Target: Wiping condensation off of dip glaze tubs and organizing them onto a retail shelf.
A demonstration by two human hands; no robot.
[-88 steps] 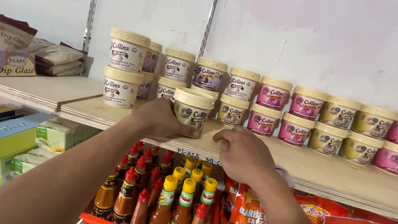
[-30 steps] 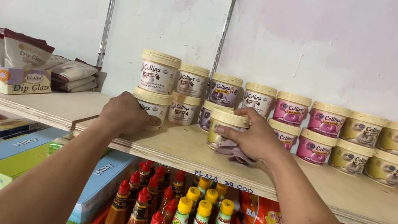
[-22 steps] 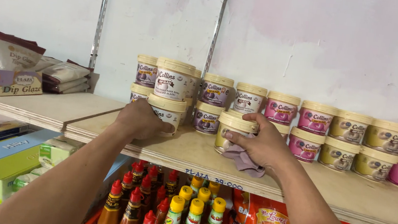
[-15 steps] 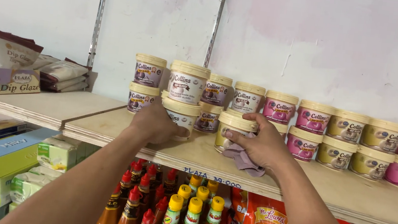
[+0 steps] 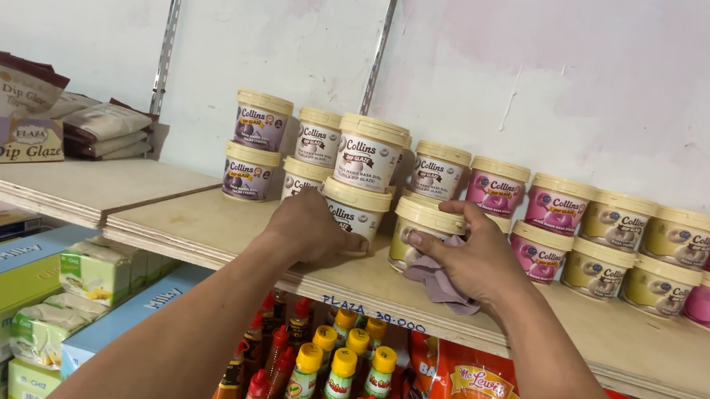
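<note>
From the head camera, the left hand (image 5: 308, 228) was wrapped around the lower tub (image 5: 354, 212) of a two-tub stack (image 5: 364, 178) standing near the front of the wooden shelf (image 5: 189, 229), fingers closed on its side. The right hand (image 5: 476, 258) gripped a single cream-lidded tub (image 5: 420, 231) just beside it, with a small purple cloth (image 5: 442, 285) pinned under the palm. Most tubs already sat in a two-high row along the wall; these front ones seemed left to be placed. Every tub stood upright, long axis vertical, labels facing outward.
</note>
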